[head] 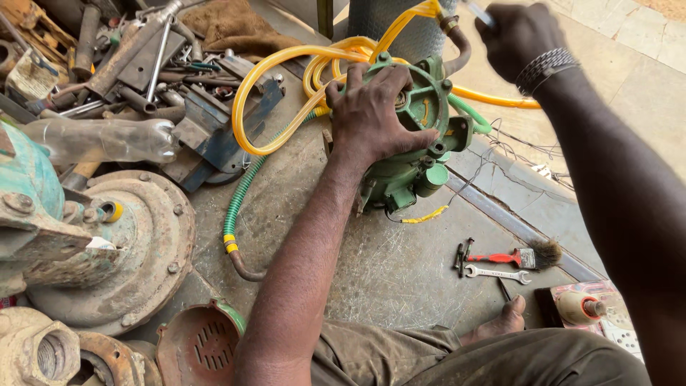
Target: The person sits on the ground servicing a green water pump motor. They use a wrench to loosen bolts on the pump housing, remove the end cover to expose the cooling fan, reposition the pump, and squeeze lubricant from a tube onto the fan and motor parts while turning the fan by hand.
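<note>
The green pump (418, 143) lies on its side on the grey floor (400, 271), in the upper middle of the view. The left hand (375, 107) rests flat on the pump's round face, its fingers (343, 86) spread and curled over the top rim. The right hand (518, 36) is raised above and to the right of the pump; its fingers are closed around a thin pale object (477, 11), which is too blurred to identify. A beaded bracelet (544, 68) sits on that wrist.

Yellow hose (286, 71) loops to the left of the pump and runs behind it, and a green ribbed hose (239, 200) trails down from the pump's left side. Below and to the right of the pump lie a red-handled brush (518, 257), a spanner (498, 272) and a few dark bolts (462, 256). Far left of the pump sits a rusty round casing (150, 243), with a heap of metal tools (143, 64) above it. A bare foot (500, 323) rests on the floor below the pump.
</note>
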Tool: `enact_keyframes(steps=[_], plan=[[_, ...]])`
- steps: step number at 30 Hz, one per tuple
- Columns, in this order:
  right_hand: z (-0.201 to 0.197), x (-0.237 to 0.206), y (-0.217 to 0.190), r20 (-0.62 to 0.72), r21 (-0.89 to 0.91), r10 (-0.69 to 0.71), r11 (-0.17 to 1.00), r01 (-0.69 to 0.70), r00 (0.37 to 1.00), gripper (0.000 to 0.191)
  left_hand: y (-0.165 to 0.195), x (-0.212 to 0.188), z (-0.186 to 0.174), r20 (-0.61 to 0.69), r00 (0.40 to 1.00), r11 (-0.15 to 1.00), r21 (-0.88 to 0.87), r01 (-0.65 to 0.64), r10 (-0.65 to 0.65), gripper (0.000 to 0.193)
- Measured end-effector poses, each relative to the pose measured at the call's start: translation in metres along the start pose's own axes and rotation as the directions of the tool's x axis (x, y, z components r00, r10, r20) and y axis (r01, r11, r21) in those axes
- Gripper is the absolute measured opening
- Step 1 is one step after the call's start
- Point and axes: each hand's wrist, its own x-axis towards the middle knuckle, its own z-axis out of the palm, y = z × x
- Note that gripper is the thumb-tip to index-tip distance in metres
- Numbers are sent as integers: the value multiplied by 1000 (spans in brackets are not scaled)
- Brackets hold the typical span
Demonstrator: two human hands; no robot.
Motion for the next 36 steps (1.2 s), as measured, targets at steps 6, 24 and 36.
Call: enact_keyframes(steps=[6, 24, 36], plan=[[-17, -17, -50, 454, -231, 267, 957, -178, 850, 24, 20, 5, 6, 15, 999, 995, 85, 41, -43, 76], [-43, -4, -65, 515, -245, 316, 945, -217, 797, 25, 30, 7, 7, 11, 986, 979, 122, 161, -164, 83], [-21, 5, -63, 473, -347, 37, 926, 148, 880, 30, 22, 13, 14, 89, 972, 971, 127, 204, -216, 92]])
